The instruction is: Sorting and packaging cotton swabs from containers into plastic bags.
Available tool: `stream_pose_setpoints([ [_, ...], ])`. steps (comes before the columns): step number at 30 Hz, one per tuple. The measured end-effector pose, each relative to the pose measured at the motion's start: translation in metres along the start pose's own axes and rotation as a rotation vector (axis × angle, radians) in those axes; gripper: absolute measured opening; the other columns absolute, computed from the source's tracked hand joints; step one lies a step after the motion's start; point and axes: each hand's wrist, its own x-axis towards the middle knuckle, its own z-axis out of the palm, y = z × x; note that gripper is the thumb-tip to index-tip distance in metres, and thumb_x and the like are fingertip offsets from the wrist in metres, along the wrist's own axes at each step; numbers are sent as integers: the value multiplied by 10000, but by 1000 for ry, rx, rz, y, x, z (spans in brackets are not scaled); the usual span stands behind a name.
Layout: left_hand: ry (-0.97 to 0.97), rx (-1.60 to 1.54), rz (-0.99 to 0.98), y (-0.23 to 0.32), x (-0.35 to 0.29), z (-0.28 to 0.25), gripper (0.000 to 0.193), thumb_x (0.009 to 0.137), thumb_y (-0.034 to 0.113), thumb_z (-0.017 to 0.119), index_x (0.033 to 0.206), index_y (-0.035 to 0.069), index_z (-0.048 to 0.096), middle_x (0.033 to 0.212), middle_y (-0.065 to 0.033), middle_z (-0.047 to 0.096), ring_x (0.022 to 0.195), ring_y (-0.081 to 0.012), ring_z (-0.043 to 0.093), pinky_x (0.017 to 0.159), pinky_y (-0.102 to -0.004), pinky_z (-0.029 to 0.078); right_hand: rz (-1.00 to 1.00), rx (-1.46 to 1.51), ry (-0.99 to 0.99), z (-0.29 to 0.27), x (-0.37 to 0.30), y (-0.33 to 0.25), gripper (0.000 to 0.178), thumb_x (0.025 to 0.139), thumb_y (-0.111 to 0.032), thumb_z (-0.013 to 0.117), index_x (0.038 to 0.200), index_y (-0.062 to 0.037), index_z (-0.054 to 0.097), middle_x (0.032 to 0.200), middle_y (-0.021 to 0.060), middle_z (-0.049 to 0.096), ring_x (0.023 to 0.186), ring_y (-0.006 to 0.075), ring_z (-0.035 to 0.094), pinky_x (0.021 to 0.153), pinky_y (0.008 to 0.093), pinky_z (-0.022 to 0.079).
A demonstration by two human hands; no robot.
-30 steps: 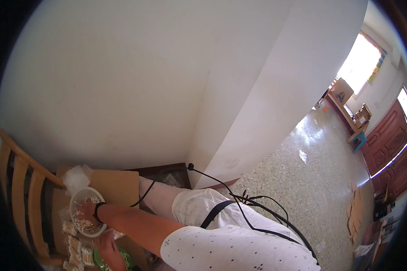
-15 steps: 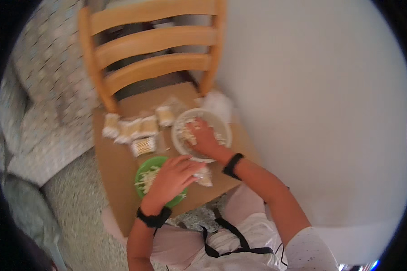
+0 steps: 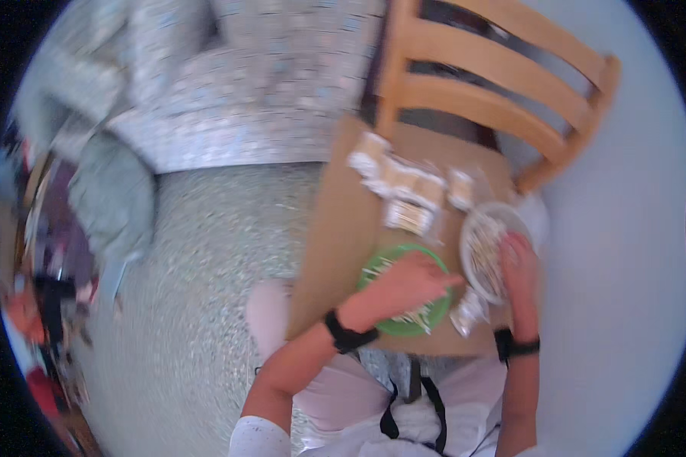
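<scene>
My left hand [image 3: 411, 286] is over a green bowl [image 3: 395, 332] of loose cotton swabs [image 3: 377, 269], blurred, its index finger stretched out to the right and nothing seen in it. My right hand [image 3: 520, 266] reaches into a white bowl [image 3: 465, 255] with many more cotton swabs [image 3: 486, 255]. Its fingers are bent and close together around swabs at the bowl's right side, with the fingertips partly hidden. A small clear bag [image 3: 469, 311] with pale contents lies between the bowls, near the left index fingertip.
Several packs of cotton swabs [image 3: 409, 217] lie behind the bowls on brown cardboard [image 3: 331, 251] covering a wooden chair's seat. The chair's slatted back [image 3: 495, 65] rises at the far side. A pale wall [image 3: 609, 305] stands close on the right; a patterned sofa [image 3: 274, 99] is at the far left.
The view has swung left, so the chair and bowls appear farther right. My right hand has shifted to the white bowl's right side. My left hand remains over the green bowl.
</scene>
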Motion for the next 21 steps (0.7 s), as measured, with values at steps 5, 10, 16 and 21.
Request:
stream_pose_setpoints([
  [5, 162, 83, 78, 15, 30, 23, 281, 826, 190, 510, 1077, 118, 616, 792, -63, 596, 857, -246, 601, 773, -388, 463, -6, -177, 114, -32, -28, 32, 186, 877, -114, 641, 971, 44, 671, 1063, 187, 656, 998, 332, 602, 939, 405, 447],
  [10, 207, -150, 18, 16, 26, 20, 347, 758, 226, 655, 1067, 77, 605, 964, -83, 592, 1008, -273, 542, 881, -430, 410, -184, -60, 237, -24, -20, 53, 175, 910, -98, 607, 998, 52, 628, 994, 165, 637, 920, 305, 596, 867, 381, 458],
  [16, 325, -97, -59, 12, 29, 20, 408, 732, 254, 727, 1079, 75, 607, 1015, -102, 578, 1064, -305, 504, 921, -447, 392, 66, 100, 225, -19, -13, 23, 228, 952, -146, 553, 1089, 35, 576, 1025, 152, 617, 938, 274, 570, 882, 358, 442],
  [21, 476, -62, -80, 11, 42, 42, 346, 676, 310, 764, 947, 122, 658, 957, -60, 590, 1020, -258, 508, 884, -404, 379, 17, 179, 346, -10, -15, 46, 225, 934, -134, 564, 1085, 33, 573, 1098, 142, 591, 1021, 278, 548, 941, 362, 410],
])
